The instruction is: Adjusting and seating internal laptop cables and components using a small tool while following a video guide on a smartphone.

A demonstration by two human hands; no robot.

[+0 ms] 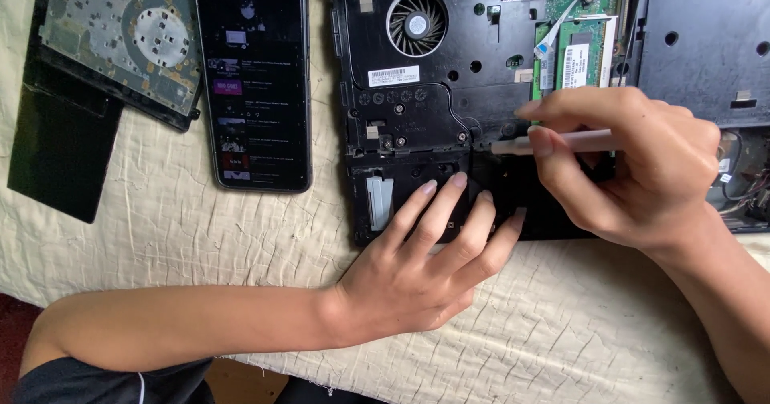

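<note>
- Opened black laptop chassis [417, 107] lies underside-up on a cream quilted cloth [241, 236]; fan [416, 24] and green memory module [584, 55] exposed.
- Right hand [642, 163] pinches a slim white tool [561, 142] between thumb and forefinger, other fingers curled around it.
- Tool lies nearly horizontal and points left; its tip sits at the seam just left of the fingertips, near the chassis front edge. Whether the tip is in the seam or only on it, can't tell; shaft mostly hidden by the hand.
- Left hand [417, 268] holds nothing: palm down, fingers spread flat on the lower front corner of the chassis, just below and left of the tool tip.
- Phone [255, 75] with lit screen lies left of the chassis, apart from it.
- Removed optical drive [120, 39] lies further left, over a black panel [60, 147].
</note>
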